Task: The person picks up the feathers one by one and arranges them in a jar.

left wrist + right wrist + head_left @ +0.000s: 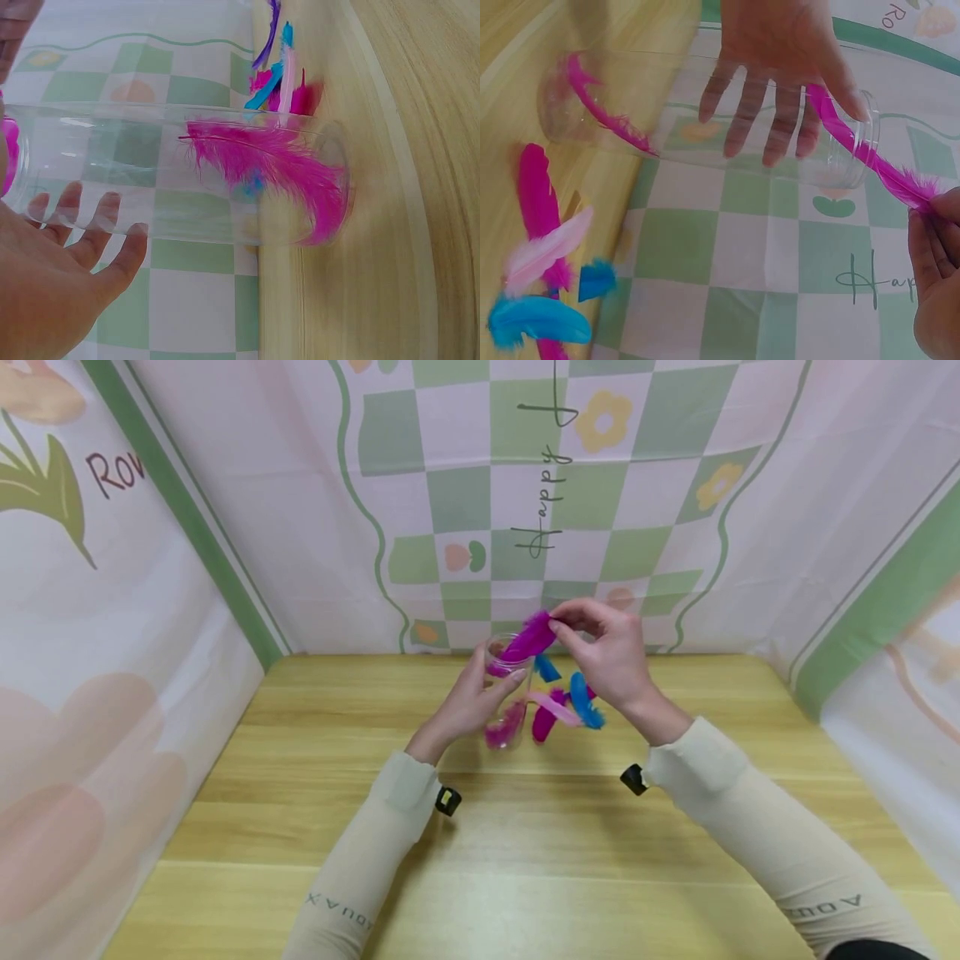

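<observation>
A clear jar [512, 693] stands on the table, a magenta feather [277, 161] lying low inside it. The left hand [474, 695] holds the jar near its top, fingers curved round the wall. Between thumb and fingertips the right hand [609, 652] pinches a second magenta feather [900, 184], whose far end reaches through the jar's mouth. Beside the jar lie a pale pink feather [549, 251], a blue feather [544, 319] and another magenta feather [538, 191].
Another blue feather [547, 668] lies behind the pile, near the table's back edge. In the left wrist view a purple feather [268, 37] shows. Printed cloth [457, 485] hangs behind the wooden table [495, 877] and at both sides.
</observation>
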The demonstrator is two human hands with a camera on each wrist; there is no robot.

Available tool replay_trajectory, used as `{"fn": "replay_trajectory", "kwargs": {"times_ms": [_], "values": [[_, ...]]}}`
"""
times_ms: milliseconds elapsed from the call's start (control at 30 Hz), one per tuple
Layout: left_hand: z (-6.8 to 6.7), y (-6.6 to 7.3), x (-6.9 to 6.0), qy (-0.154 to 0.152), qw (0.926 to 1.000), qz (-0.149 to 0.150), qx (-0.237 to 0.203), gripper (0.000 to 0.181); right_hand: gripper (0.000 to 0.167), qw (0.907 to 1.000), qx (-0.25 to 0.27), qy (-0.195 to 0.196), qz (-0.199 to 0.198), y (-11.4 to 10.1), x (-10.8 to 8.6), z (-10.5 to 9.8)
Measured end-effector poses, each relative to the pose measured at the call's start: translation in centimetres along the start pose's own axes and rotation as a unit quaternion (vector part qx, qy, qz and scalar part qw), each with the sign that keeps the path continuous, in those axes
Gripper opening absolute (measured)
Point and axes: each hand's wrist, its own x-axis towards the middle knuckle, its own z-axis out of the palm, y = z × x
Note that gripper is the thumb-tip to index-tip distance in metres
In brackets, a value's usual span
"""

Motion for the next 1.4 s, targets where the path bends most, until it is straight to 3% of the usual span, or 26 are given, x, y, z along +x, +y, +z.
{"fn": "replay_trajectory", "kwargs": {"times_ms": [733, 1000, 1133, 1300, 1400], "values": [[0.1, 0.0, 0.1, -0.002, 0.9999, 0.003, -0.01, 0.069, 0.011, 0.9999, -0.007, 0.0, -0.008, -0.4, 0.0, 0.6], [0.1, 0.1, 0.2, -0.006, 0.9997, -0.014, -0.019, 0.071, 0.01, 1.0, 0.006, -0.005, -0.006, 0.0, 0.0, 1.3], [0.0, 1.1, -0.1, -0.01, 0.9994, -0.024, -0.023, 0.07, 0.009, 0.9999, 0.003, -0.002, -0.015, 0.1, 0.0, 1.7], [-0.4, 3.1, -0.9, -0.016, 0.9993, -0.016, -0.032, 0.067, 0.008, 0.9998, 0.0, -0.001, -0.022, 0.0, 0.0, 2.0], [-0.5, 3.5, -1.1, -0.017, 0.9992, -0.013, -0.033, 0.066, 0.008, 0.9998, -0.002, -0.006, -0.019, -0.1, -0.1, 2.1]]}}
